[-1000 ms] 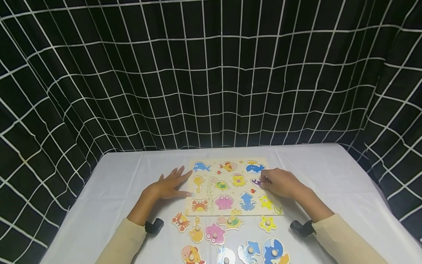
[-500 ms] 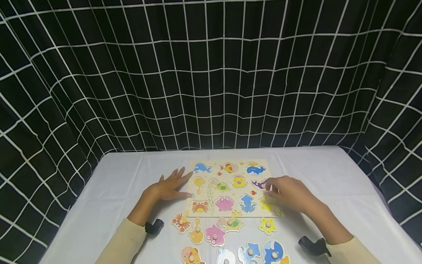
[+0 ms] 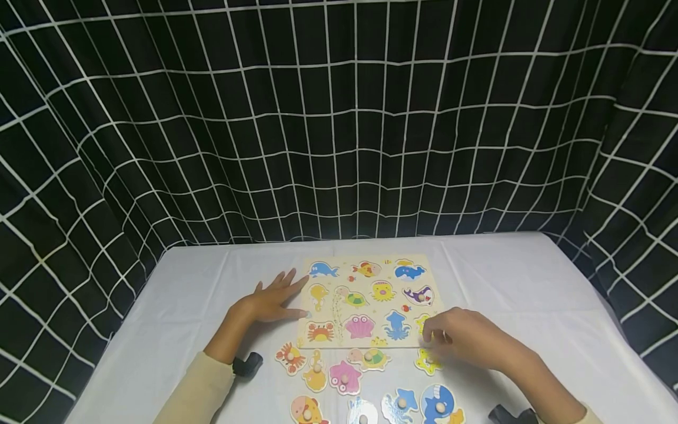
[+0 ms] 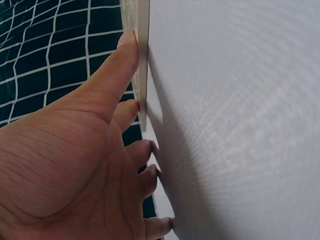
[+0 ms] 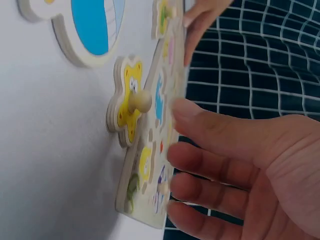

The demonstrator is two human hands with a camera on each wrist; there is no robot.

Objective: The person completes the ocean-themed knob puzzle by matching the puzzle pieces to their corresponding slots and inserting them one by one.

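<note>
My left hand [image 3: 271,300] lies with fingers spread at the left edge of the wooden puzzle board [image 3: 371,347]. In the left wrist view its thumb [image 4: 125,55] touches the board's edge, and other fingertips meet the cloth. My right hand [image 3: 468,335] hovers over the board's lower right corner, its fingers loosely bent and holding nothing. Closest to it is the yellow starfish piece [image 3: 425,366], partly covered by the hand in the head view. The right wrist view shows that piece's round wooden knob [image 5: 142,101], apart from the fingertips. A purple whale piece [image 3: 415,295] sits in its slot.
Below the board lie several knobbed pieces: a crab [image 3: 288,358], a seahorse [image 3: 315,380], a pink shell [image 3: 345,378], a turtle [image 3: 378,358], a fish [image 3: 302,406], a blue squid [image 3: 405,400] and a blue whale [image 3: 442,397]. A white cloth covers the table [image 3: 180,294].
My right hand has let go of the purple whale piece, which stays in its slot, and has moved down towards the starfish piece. The left hand has kept its place.
</note>
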